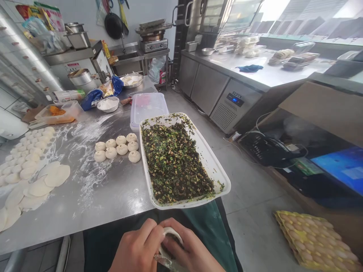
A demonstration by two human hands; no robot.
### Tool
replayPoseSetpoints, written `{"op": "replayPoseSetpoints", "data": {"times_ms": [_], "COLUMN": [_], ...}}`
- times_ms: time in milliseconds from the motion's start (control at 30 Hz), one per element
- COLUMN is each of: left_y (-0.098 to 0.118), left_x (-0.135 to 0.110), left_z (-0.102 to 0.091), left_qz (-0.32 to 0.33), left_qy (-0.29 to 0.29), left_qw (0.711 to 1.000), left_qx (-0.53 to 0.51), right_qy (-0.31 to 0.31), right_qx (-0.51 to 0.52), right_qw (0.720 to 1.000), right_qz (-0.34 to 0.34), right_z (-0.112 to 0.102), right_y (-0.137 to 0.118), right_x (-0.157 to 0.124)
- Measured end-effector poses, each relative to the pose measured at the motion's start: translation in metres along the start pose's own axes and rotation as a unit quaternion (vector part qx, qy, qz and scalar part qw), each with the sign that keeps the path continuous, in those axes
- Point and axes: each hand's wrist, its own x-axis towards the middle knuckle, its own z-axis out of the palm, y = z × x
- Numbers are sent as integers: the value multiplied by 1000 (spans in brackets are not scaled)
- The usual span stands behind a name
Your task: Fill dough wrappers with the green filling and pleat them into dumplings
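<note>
Low in the view, in front of the dark green apron point(204, 226), both hands are closed around a partly gathered bun point(169, 231). Its pale dough rim stands up around a dark opening. My left hand point(138, 243) pinches the near left edge with thumb and fingertips. Wrapped around the other side is my right hand point(190, 245), its thumb at the opening. A pale strip shows below the fingers; I cannot tell whether it is dough or a tool. Just beyond the hands sits a white tub point(224, 187) of chopped green filling point(176, 162).
Several pleated buns point(121, 149) stand left of the tub. Flat dough wrappers point(39, 187) and dough pieces point(31, 153) lie on the floured steel table point(113, 196). Behind the tub are a plastic lid point(149, 107) and a flour bowl point(108, 104). Egg trays point(314, 240) sit lower right.
</note>
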Motion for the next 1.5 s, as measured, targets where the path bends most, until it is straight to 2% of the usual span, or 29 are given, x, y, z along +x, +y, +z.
{"op": "replayPoseSetpoints", "data": {"times_ms": [67, 200, 333, 500, 633, 733, 800, 933, 1067, 1167, 1333, 1500], "left_y": [0, 1, 1, 1, 3, 4, 2, -2, -6, -5, 0, 1], "left_x": [0, 0, -1, -1, 1, 3, 4, 3, 1, 1, 4, 6], "left_z": [0, 2, 6, 7, 6, 4, 3, 0, 4, 7, 3, 1], "left_qz": [1, 34, 21, 58, 38, 62, 55, -12, -32, -10, -9, 31], "left_qy": [0, -12, -3, -18, -16, -8, -17, -9, 21, 22, 22, -4], "left_qw": [1000, 998, 999, 997, 998, 997, 997, 1000, 999, 999, 1000, 998], "left_qx": [2, 44, 29, 53, 40, 53, 48, -4, -33, -30, -8, 52], "right_qy": [7, 32, 11, 15, 0, 13, -7, -53, -67, -60, -27, 12], "right_qx": [-4, -83, -89, -184, -176, -210, -187, -8, 134, 134, 120, 16], "right_qw": [1000, 996, 996, 983, 984, 978, 982, 999, 989, 989, 992, 998], "right_qz": [5, -29, 18, -4, 29, 16, 2, -9, -23, -33, -11, -51], "right_z": [0, -1, -4, -5, -5, -8, -13, -22, -20, -14, -7, -3], "right_y": [-3, -7, -7, -4, -9, -15, -19, -16, -7, -4, -1, 0], "right_x": [0, 1, 2, 3, 4, 3, 2, -3, -5, -4, -1, 2]}}
